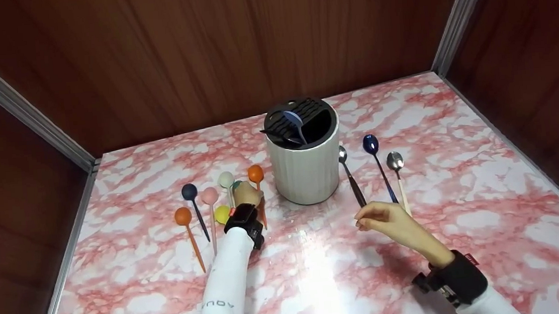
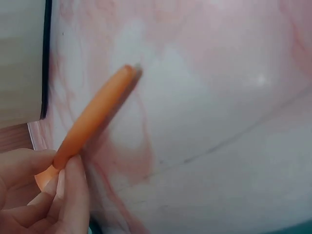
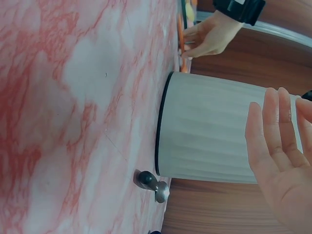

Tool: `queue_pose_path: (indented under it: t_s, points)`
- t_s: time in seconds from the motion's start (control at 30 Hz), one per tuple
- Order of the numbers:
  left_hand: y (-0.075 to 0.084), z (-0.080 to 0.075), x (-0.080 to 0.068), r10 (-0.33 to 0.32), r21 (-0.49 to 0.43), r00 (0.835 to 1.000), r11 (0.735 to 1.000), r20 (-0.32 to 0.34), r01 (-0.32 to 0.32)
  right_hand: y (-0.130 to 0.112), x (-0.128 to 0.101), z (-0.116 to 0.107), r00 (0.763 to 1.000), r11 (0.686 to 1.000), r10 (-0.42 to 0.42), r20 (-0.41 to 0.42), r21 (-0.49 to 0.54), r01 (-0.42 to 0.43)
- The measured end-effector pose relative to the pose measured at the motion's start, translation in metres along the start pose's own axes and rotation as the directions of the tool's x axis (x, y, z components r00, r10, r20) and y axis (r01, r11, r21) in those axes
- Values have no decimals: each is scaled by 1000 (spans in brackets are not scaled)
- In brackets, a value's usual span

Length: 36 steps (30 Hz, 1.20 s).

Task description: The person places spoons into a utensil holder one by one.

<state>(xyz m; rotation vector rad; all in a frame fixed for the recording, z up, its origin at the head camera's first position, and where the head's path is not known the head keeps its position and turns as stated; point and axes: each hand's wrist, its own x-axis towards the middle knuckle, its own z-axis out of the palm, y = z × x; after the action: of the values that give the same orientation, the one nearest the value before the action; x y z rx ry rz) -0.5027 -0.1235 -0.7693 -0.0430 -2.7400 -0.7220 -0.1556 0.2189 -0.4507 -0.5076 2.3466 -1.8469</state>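
Note:
Left of the canister, my left hand [image 1: 247,194] pinches an orange spoon [image 1: 256,173] between thumb and fingers, close below its bowl. In the left wrist view the orange handle [image 2: 97,114] extends from the fingertips over the marbled tabletop. My right hand [image 1: 387,221], palm showing in its wrist view, is held up with loosely bent fingers and nothing in them. Nearest to it are a dark-handled metal spoon [image 1: 354,183], a dark blue spoon [image 1: 371,144] and a cream-handled metal spoon [image 1: 395,161].
A ribbed pale canister [image 1: 306,177] with a slotted black top stands at centre, a blue spoon [image 1: 293,118] in it. On the left lie another orange spoon [image 1: 183,216], a navy one [image 1: 189,192], a pink one [image 1: 209,196], a pale green one [image 1: 226,179] and a yellow one [image 1: 222,215]. Wooden panels enclose the table.

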Motion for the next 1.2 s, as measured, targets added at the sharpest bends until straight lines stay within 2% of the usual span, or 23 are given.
queue_pose_path:
  t_s: [0.03,0.07,0.1,0.13,0.17,0.2,0.23,0.33,0.37,0.43,0.47,0.63,0.73,0.8,0.87,0.9,0.97,1.03,1.1,1.13,1.17,1.2]
  points:
    - [-11,15,7,-8,-1,1000,1000,14,9,0,0,0,1000,1000,-3,3,0,3]
    - [-16,24,11,-27,1,999,1000,37,27,0,0,0,1000,1000,-5,6,1,5]
    - [-15,24,12,-40,-6,998,999,50,41,0,0,0,1000,1000,-3,7,1,3]
    - [-9,16,10,-48,-15,997,999,67,49,0,0,1,1000,1000,1,6,1,-1]
    - [4,1,4,-66,-20,995,997,78,68,-1,0,1,1000,1000,5,4,2,-5]
    - [27,-30,-7,-66,-44,995,997,75,69,-1,0,1,1000,1000,11,3,3,-11]
    - [33,-38,-10,-80,-65,993,994,86,85,-2,0,1,1000,1000,15,2,4,-15]
    - [67,-81,-25,-85,-130,990,987,110,99,-3,0,2,1000,1000,25,0,4,-25]
    - [76,-94,-28,-91,-150,986,982,136,111,-3,0,2,1000,1000,26,2,3,-26]
    - [90,-112,-35,-71,-214,991,972,113,95,-3,0,2,999,999,32,4,4,-32]
    - [96,-123,-38,-67,-230,989,968,131,96,-3,0,2,999,999,37,5,4,-37]
    - [118,-165,-56,-74,-336,993,937,87,99,-2,0,2,998,998,63,21,17,-63]
    - [131,-187,-66,-133,-373,982,911,135,174,-2,0,2,997,998,68,27,18,-68]
    - [123,-178,-64,-146,-449,976,870,160,204,-1,0,2,997,997,70,27,14,-70]
    - [110,-163,-59,-188,-490,956,826,227,279,-1,0,2,997,997,73,27,11,-73]
    - [102,-153,-55,-195,-502,950,813,245,296,-1,0,2,997,997,75,28,11,-75]
    - [71,-117,-43,-162,-570,962,779,219,261,-1,0,2,996,997,82,31,10,-82]
    - [58,-104,-39,-142,-600,962,758,232,257,-1,0,2,996,996,88,31,9,-88]
    - [60,-108,-43,-109,-641,970,733,219,227,0,1,2,995,996,90,32,10,-91]
    - [71,-123,-49,-106,-665,965,706,240,243,0,1,2,996,996,89,32,10,-89]
    - [81,-138,-57,-76,-715,969,662,237,227,0,1,2,996,996,84,31,10,-84]
    - [100,-162,-67,-91,-730,961,632,261,258,0,1,2,997,997,75,30,9,-76]
